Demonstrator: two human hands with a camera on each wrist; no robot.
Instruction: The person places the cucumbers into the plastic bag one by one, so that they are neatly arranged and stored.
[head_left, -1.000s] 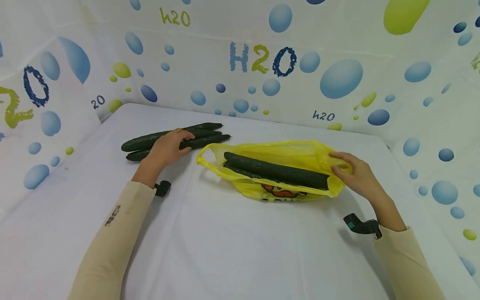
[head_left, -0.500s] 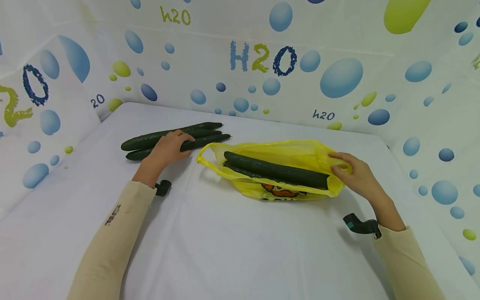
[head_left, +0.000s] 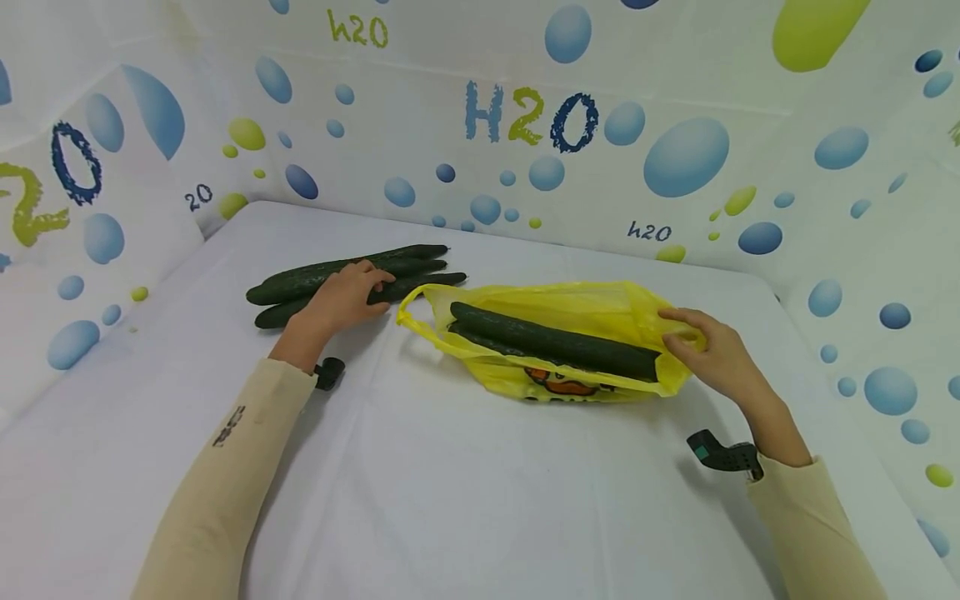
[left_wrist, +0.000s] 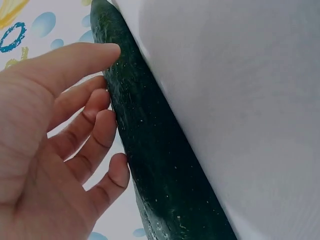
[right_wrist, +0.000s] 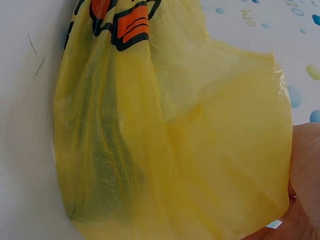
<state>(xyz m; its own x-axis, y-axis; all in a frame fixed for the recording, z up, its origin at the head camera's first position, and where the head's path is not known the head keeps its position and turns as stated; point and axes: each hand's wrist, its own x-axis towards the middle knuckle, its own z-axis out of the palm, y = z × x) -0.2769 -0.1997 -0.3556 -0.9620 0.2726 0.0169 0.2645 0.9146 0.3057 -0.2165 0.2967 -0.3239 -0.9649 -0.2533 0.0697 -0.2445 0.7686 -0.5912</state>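
Note:
Three long dark green cucumbers lie side by side at the back left of the table in the head view. My left hand [head_left: 341, 298] reaches over the pile and grips the nearest cucumber [head_left: 408, 287]. In the left wrist view the thumb overlaps this cucumber [left_wrist: 145, 130], and the bent fingers meet its side. A yellow plastic bag [head_left: 585, 297] lies on its side with its mouth spread. Inside it is a cucumber [head_left: 555, 337], with another partly showing under it. My right hand [head_left: 712, 350] pinches the bag's right rim; most of this hand is out of the right wrist view.
A white cloth covers the table [head_left: 465, 500]. Behind it hangs a white curtain [head_left: 420, 108] printed with blue and green drops. The bag's looped handle [head_left: 408, 321] sticks out toward the cucumber pile.
My left hand has shifted slightly to the right along the nearest cucumber. The right hand and the bag have stayed in place.

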